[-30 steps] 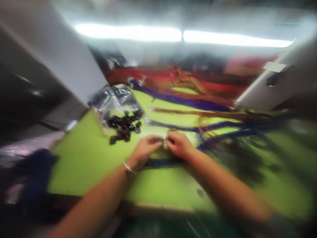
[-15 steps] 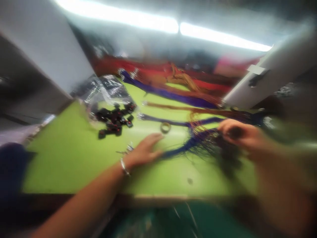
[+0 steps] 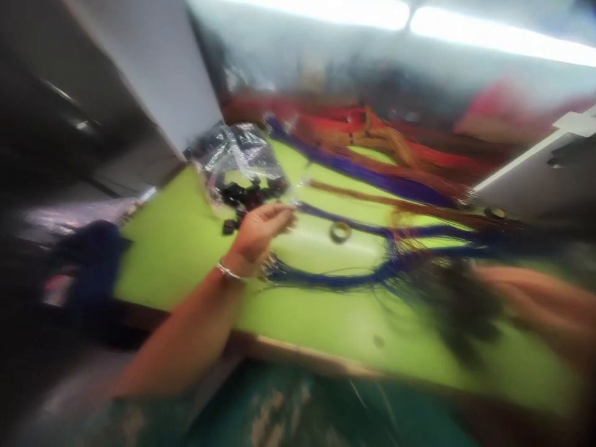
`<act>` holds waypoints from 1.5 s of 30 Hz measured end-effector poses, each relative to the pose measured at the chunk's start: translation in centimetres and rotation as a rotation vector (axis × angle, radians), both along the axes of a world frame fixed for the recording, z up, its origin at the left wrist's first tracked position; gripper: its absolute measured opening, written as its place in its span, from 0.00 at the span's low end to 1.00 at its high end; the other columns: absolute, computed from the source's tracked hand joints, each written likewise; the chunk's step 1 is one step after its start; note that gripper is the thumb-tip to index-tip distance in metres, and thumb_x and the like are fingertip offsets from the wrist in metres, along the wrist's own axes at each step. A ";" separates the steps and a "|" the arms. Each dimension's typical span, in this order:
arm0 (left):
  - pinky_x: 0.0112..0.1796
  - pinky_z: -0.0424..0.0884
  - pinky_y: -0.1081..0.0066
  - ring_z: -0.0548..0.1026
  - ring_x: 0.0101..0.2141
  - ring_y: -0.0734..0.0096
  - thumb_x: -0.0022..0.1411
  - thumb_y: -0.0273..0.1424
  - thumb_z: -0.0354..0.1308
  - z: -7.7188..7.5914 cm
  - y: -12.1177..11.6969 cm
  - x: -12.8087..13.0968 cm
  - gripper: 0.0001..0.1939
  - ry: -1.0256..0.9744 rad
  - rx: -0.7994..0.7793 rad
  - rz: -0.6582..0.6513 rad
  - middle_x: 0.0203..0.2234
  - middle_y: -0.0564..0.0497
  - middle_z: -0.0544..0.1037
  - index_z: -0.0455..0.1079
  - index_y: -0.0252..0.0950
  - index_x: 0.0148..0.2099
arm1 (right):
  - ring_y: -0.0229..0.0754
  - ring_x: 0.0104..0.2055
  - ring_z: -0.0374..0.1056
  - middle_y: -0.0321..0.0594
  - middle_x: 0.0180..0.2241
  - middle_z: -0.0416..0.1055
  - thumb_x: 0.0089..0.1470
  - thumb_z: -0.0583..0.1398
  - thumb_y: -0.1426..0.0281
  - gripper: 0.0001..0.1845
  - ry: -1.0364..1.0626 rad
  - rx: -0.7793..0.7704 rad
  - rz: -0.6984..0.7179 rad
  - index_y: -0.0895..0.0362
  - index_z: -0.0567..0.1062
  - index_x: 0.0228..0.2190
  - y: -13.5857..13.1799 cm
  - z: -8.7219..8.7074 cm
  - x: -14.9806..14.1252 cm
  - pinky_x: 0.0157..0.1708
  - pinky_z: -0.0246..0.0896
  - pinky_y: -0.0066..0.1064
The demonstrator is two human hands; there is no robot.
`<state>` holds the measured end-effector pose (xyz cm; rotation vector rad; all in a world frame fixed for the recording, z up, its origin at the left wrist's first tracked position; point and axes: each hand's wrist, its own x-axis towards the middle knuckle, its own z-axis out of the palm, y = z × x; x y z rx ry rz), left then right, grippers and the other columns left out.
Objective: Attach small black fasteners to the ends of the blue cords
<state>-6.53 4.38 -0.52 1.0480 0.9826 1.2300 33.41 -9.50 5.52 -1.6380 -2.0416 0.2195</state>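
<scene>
My left hand is over the green table, its fingers bent and pressed together at the tips. The fingertips are beside the metal-tipped end of a thin blue wire bundle; whether they hold anything cannot be made out. Just below the hand lie the ends of a second blue wire bundle, which curves to the right. My right hand is smeared by motion at the right, its fingers hidden. Next to it is a dark, blurred clump of what look like wires.
Black connectors lie in front of a clear plastic bag, partly behind my left hand. A tape roll rests mid-table. Purple and brown wire bundles stretch across the back. White panels flank the green table.
The view has turned left. My left hand has left the middle of the lower blue bundle, moved towards its left end and curled its fingers. My right hand is now farther right.
</scene>
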 end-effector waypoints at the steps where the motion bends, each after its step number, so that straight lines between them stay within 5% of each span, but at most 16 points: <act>1: 0.34 0.68 0.70 0.73 0.29 0.74 0.52 0.34 0.63 0.1 0.2 -0.4 0.13 -0.021 -0.016 0.016 0.29 0.47 0.77 0.73 0.31 0.38 | 0.47 0.41 0.70 0.43 0.38 0.74 0.54 0.57 0.61 0.10 0.002 -0.017 0.004 0.40 0.75 0.39 1.1 0.6 -1.9 0.43 0.61 0.41; 4: 0.32 0.68 0.72 0.73 0.28 0.75 0.52 0.32 0.62 0.1 0.6 -1.2 0.11 -0.069 -0.083 0.030 0.28 0.48 0.76 0.73 0.30 0.37 | 0.42 0.37 0.69 0.40 0.37 0.73 0.54 0.58 0.64 0.07 -0.029 -0.062 0.270 0.46 0.75 0.35 4.1 0.7 -9.7 0.39 0.63 0.36; 8: 0.31 0.67 0.73 0.72 0.27 0.77 0.53 0.30 0.61 0.0 0.6 -1.3 0.09 -0.090 -0.131 0.024 0.27 0.49 0.76 0.72 0.29 0.37 | 0.37 0.31 0.65 0.39 0.29 0.70 0.55 0.55 0.68 0.08 -0.205 -0.281 0.593 0.53 0.75 0.29 5.9 -2.5 -20.4 0.29 0.57 0.29; 12: 0.31 0.66 0.73 0.72 0.26 0.78 0.53 0.30 0.61 -0.2 0.3 -0.9 0.10 -0.087 -0.115 -0.003 0.27 0.49 0.76 0.72 0.29 0.37 | 0.37 0.28 0.61 0.41 0.28 0.67 0.53 0.55 0.71 0.08 -0.355 -0.311 0.521 0.58 0.72 0.25 6.1 -5.6 -26.1 0.25 0.48 0.29; 19: 0.31 0.68 0.72 0.73 0.27 0.75 0.52 0.32 0.62 0.7 0.9 -2.7 0.12 -0.062 -0.003 0.028 0.28 0.47 0.76 0.73 0.30 0.38 | 0.40 0.30 0.62 0.43 0.31 0.68 0.56 0.51 0.72 0.09 -0.474 -0.326 0.397 0.58 0.70 0.31 6.4 -6.9 -27.3 0.26 0.50 0.30; 24: 0.29 0.67 0.76 0.71 0.24 0.80 0.51 0.32 0.61 1.8 2.5 -7.3 0.08 -0.074 0.147 0.539 0.24 0.52 0.74 0.70 0.33 0.34 | 0.42 0.32 0.63 0.44 0.31 0.68 0.55 0.53 0.75 0.07 -0.510 -0.287 0.391 0.57 0.70 0.33 5.6 -6.6 -27.2 0.27 0.53 0.30; 26: 0.27 0.66 0.77 0.70 0.22 0.81 0.50 0.33 0.61 1.7 3.0 -8.7 0.09 -0.042 0.095 0.599 0.22 0.54 0.73 0.70 0.33 0.32 | 0.42 0.33 0.63 0.44 0.31 0.68 0.54 0.53 0.76 0.06 -0.508 -0.271 0.380 0.57 0.70 0.33 5.5 -6.7 -27.0 0.28 0.53 0.30; 30: 0.24 0.64 0.76 0.69 0.21 0.77 0.47 0.35 0.63 0.7 3.4 -9.4 0.11 0.270 0.053 0.480 0.21 0.51 0.74 0.72 0.32 0.30 | 0.42 0.34 0.63 0.45 0.33 0.68 0.55 0.53 0.76 0.07 -0.482 -0.254 0.362 0.57 0.70 0.33 6.0 -6.9 -26.8 0.29 0.55 0.30; 39: 0.39 0.64 0.67 0.70 0.31 0.65 0.43 0.26 0.62 -1.7 4.0 -8.2 0.10 0.968 0.315 0.134 0.28 0.49 0.74 0.77 0.39 0.32 | 0.41 0.32 0.64 0.43 0.32 0.69 0.55 0.51 0.74 0.08 -0.442 -0.245 0.394 0.57 0.70 0.33 7.6 -7.1 -26.9 0.26 0.52 0.30; 45: 0.38 0.64 0.64 0.69 0.30 0.63 0.44 0.27 0.63 -2.9 4.9 -7.9 0.09 1.132 0.308 0.086 0.27 0.48 0.71 0.76 0.38 0.33 | 0.40 0.30 0.63 0.41 0.31 0.69 0.53 0.52 0.73 0.07 -0.341 -0.277 0.419 0.57 0.70 0.30 8.0 -7.3 -27.2 0.25 0.51 0.29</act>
